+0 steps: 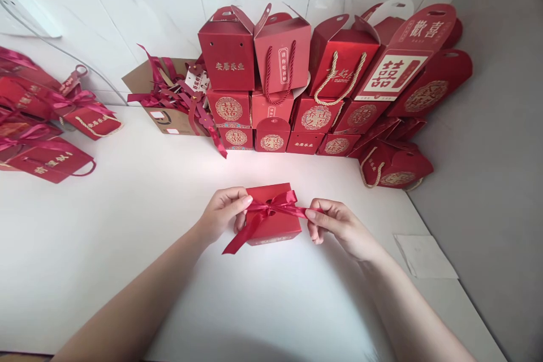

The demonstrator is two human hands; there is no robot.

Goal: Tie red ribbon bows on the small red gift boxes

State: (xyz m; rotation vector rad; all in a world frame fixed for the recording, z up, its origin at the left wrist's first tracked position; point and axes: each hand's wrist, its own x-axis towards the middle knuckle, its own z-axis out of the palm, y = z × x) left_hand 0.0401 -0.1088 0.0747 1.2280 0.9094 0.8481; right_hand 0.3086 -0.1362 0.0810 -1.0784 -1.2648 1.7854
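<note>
A small red gift box (278, 230) sits on the white table in front of me. Across its top lies a shiny crimson ribbon (251, 226), knotted in the middle into a bow, with one tail hanging over the box's near left edge. My left hand (227, 208) pinches the ribbon at the left of the knot, between thumb and forefinger. On the right, my right hand (333, 220) grips the other ribbon end, which is stretched out past the box's side. Both hands are closed on the ribbon.
Stacked red gift boxes (271, 110) stand against the tiled wall. Beside them a brown paper bag (172, 121) holds loose ribbons and tags. Several ribbon-tied boxes (55, 155) are grouped at the far left. A white paper sheet (425, 256) lies by the right edge.
</note>
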